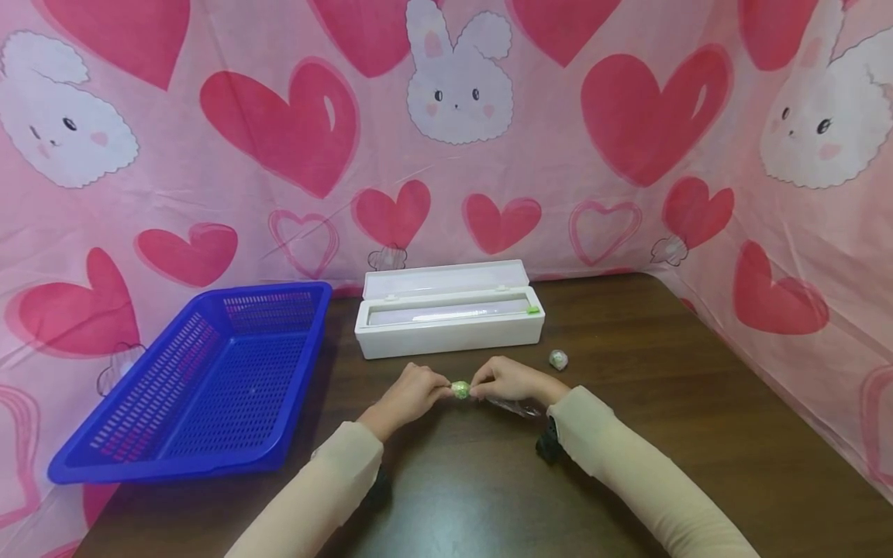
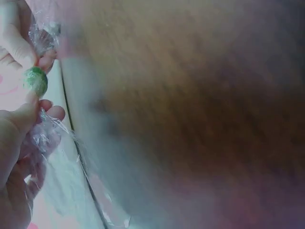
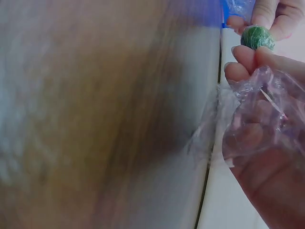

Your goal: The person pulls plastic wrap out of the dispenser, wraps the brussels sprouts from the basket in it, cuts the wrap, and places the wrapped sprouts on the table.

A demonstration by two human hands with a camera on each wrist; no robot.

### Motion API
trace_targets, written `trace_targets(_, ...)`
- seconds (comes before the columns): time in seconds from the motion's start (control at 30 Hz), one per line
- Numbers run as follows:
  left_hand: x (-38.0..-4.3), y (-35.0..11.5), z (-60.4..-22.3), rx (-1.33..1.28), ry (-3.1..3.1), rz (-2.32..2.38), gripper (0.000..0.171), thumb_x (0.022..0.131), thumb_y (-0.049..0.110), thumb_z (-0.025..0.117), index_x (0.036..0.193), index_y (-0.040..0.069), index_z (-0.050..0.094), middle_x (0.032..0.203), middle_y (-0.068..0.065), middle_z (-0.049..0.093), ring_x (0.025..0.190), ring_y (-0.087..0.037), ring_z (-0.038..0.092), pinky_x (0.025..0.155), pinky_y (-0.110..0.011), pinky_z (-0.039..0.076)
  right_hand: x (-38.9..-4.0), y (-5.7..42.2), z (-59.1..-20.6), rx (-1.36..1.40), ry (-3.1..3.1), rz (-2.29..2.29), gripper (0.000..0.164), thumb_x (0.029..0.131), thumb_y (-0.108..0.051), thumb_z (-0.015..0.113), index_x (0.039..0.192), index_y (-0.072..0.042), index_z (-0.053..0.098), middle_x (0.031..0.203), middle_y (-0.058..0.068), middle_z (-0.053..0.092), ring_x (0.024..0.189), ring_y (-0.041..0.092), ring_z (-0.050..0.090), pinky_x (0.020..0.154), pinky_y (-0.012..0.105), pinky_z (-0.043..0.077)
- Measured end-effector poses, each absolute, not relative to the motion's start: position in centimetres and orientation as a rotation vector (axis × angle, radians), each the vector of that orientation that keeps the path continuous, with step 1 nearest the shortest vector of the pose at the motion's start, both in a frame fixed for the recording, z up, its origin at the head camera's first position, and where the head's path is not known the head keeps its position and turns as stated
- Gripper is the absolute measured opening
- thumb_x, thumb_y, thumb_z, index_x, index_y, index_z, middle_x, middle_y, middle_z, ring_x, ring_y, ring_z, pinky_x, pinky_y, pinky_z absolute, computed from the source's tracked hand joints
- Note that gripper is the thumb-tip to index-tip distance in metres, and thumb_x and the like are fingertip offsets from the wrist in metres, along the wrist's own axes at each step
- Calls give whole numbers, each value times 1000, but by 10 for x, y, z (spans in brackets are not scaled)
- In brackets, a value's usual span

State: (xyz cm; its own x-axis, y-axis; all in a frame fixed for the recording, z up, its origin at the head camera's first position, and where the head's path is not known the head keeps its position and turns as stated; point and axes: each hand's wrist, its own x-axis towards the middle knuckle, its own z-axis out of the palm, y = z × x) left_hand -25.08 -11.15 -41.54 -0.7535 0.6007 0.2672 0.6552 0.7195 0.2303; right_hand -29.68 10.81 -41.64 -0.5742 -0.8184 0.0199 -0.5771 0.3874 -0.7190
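Note:
A small green ball (image 1: 460,390) wrapped in clear cling film (image 3: 274,112) is held over the table between my two hands. My left hand (image 1: 410,393) pinches the film at the ball's left side with thumb and fingers. On the other side, my right hand (image 1: 515,380) pinches the film close to the ball, and loose film trails below that hand. Both wrist views show the green ball (image 2: 35,81) between the fingertips, with crumpled film bunched at each side. Just behind the hands stands a white cling film dispenser (image 1: 449,337) with its lid raised.
Right of the dispenser, a second small wrapped ball (image 1: 558,359) lies on the brown table (image 1: 670,418). A blue plastic basket (image 1: 174,469) stands at the left. Pink curtains (image 1: 544,155) with hearts and rabbits close off the back and sides.

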Motion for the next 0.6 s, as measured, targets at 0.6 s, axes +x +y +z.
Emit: trace_targets(0.6, -249, -113, -414, -999, -2610, -381, 21, 84, 25, 67, 100, 13, 72, 95, 2, 67, 84, -17, 52, 70, -34, 37, -297, 107, -419, -1223, 2353, -1002, 12, 86, -15, 64, 84, -8, 73, 73, -10, 62, 66, 4, 50, 61, 23, 43)
